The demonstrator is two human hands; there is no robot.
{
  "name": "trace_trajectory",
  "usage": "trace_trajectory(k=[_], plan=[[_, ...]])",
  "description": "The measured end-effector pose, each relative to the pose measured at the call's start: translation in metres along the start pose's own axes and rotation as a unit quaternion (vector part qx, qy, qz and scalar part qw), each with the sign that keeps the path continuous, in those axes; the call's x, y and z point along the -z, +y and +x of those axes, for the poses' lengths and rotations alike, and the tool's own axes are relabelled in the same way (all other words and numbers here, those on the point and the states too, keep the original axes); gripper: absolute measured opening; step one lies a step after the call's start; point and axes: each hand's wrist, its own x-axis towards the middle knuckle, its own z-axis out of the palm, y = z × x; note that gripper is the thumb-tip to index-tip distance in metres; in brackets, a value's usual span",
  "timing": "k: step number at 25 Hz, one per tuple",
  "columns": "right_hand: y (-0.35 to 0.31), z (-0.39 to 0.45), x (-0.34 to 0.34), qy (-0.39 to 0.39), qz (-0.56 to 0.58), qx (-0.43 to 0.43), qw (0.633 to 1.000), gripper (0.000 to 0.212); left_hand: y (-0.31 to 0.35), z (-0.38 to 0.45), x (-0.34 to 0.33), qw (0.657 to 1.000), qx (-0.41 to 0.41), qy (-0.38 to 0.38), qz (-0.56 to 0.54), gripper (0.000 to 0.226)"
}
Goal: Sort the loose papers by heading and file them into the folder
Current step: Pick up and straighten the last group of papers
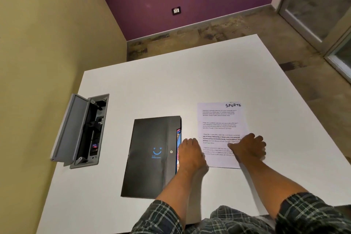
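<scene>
A black folder (pixel 152 154) with a blue smiley mark and a snap button lies closed on the white table (pixel 171 81); coloured edges show along its right side. To its right lies a printed sheet (pixel 221 119) headed "SPORTS" in handwriting. My left hand (pixel 190 153) lies flat on the table between the folder and the sheet's lower left corner, fingers straight. On the sheet's lower right part sits my right hand (pixel 248 148), fingers bent down onto the paper and thumb stretched left. Whether more sheets lie under the top one is hidden.
A grey cable box (pixel 83 131) with its lid flipped up is set into the table at the left, close to the yellow wall. The table's far and right edges drop to a patterned floor. A glass door stands at the far right.
</scene>
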Motion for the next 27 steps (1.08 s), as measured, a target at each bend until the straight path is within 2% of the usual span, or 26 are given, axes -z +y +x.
trace_trajectory(k=[2,4,8,12,14,16,20,24,27], plan=[[0.004,0.005,-0.003,-0.001,0.020,0.002,1.000,0.090,0.010,0.006,-0.007,0.999,0.024,-0.040,-0.027,0.058],[0.002,0.009,-0.004,-0.004,0.043,0.011,0.999,0.088,0.018,0.013,-0.010,0.995,0.073,-0.041,-0.057,0.070],[0.004,0.020,-0.001,-0.029,0.097,0.041,0.994,0.075,0.029,0.032,-0.003,0.970,0.181,-0.050,-0.153,0.066],[0.006,0.025,0.003,-0.068,0.151,0.050,0.985,0.064,0.024,0.046,0.001,0.912,0.257,-0.076,-0.310,0.060],[0.007,0.023,0.005,-0.062,0.116,0.051,0.990,0.067,0.022,0.048,0.002,0.905,0.267,-0.075,-0.324,0.056],[0.008,0.021,0.004,-0.027,0.061,0.046,0.997,0.070,0.026,0.048,0.003,0.914,0.279,-0.061,-0.288,0.056],[-0.004,0.011,-0.003,-0.004,0.050,0.038,0.998,0.057,0.039,0.044,0.002,0.914,0.285,-0.022,-0.287,0.058],[-0.005,0.012,-0.004,-0.023,0.113,0.031,0.993,0.053,0.032,0.047,-0.001,0.869,0.297,-0.036,-0.394,0.056],[0.003,0.019,-0.001,-0.055,0.163,0.044,0.984,0.049,0.024,0.048,-0.003,0.839,0.285,-0.030,-0.463,0.039]])
